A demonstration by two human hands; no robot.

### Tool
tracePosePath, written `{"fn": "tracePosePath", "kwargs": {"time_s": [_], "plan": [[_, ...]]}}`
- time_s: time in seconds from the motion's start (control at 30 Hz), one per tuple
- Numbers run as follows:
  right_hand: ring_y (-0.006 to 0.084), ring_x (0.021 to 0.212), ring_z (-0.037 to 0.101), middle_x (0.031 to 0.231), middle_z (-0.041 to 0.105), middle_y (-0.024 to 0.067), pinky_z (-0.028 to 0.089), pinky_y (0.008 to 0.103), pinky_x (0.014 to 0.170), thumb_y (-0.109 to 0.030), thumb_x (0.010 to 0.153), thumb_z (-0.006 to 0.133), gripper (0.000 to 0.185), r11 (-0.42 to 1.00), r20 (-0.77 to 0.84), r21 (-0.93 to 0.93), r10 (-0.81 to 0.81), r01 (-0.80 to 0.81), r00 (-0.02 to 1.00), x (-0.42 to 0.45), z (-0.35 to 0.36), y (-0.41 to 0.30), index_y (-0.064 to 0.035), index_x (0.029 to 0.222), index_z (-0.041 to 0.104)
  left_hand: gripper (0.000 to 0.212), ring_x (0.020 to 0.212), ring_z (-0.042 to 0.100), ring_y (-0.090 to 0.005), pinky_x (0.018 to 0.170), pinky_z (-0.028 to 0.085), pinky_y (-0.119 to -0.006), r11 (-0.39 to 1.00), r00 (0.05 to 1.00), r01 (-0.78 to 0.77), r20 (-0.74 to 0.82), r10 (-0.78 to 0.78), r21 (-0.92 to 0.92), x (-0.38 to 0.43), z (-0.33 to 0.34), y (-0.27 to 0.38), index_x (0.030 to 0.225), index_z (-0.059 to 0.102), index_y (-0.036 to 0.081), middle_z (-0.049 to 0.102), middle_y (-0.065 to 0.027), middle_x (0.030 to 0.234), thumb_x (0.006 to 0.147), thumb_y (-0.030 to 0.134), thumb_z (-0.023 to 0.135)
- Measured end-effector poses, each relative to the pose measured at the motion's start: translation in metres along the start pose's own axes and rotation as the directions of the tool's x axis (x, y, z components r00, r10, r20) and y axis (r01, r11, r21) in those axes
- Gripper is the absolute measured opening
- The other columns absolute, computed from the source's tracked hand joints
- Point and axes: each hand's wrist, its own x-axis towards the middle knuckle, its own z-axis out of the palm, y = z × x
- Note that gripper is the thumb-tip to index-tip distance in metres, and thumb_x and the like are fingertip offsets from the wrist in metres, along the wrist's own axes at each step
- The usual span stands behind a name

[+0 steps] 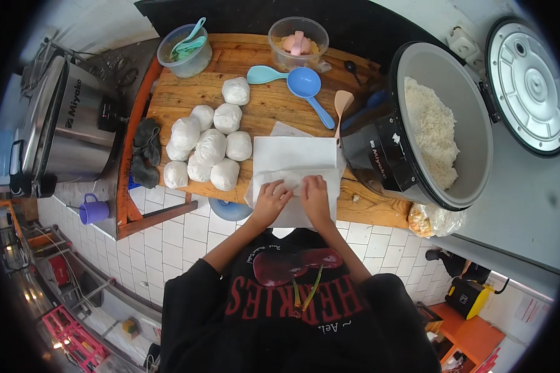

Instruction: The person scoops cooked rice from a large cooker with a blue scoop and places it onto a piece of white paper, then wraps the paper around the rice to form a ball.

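A sheet of white wrapping paper lies at the front edge of the wooden table, folded over on itself with a slight bulge along the fold. My left hand holds this fold with bent fingers. Close beside it, my right hand has its fingertips on the same fold. What lies inside the paper is hidden. More sheets stick out beneath it. To the left sit several round white paper-wrapped bundles, some piled on others.
A Miyako rice cooker stands open at right, holding white rice. Behind the paper are a blue ladle, a turquoise rice paddle, a pale spatula and two plastic tubs. A second cooker stands left.
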Motion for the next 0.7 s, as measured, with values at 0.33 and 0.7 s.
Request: {"fn": "tracePosePath", "kwargs": {"time_s": [0.33, 0.7], "plan": [[0.0256, 0.066, 0.061, 0.076, 0.059, 0.0146, 0.048, 0.0344, 0.057, -0.005, 0.076, 0.063, 0.013, 0.909, 0.493, 0.045, 0.340, -0.414, 0.801, 0.015, 0.012, 0.082, -0.0002, 0.086, 0.056, 0.019, 0.087, 0.053, -0.0270, 0.076, 0.040, -0.042, 0.771, 0.797, 0.597, 0.050, -0.602, -0.221, -0.002, 0.027, -0.003, 0.089, 0.053, 0.006, 0.057, -0.0101, 0.087, 0.073, 0.008, 0.063], [0.0290, 0.089, 0.047, 0.087, 0.048, 0.0105, 0.040, 0.0376, 0.077, -0.004, 0.072, 0.057, 0.013, 0.899, 0.416, 0.172, -0.437, 0.403, 0.797, 0.042, -0.011, 0.086, -0.0035, 0.084, 0.051, 0.024, 0.077, 0.058, -0.0283, 0.068, 0.047, -0.038, 0.858, 0.901, 0.429, 0.062, -0.430, -0.283, 0.003, 0.021, -0.032, 0.088, 0.056, 0.003, 0.058, -0.0101, 0.078, 0.067, 0.009, 0.068]]}}
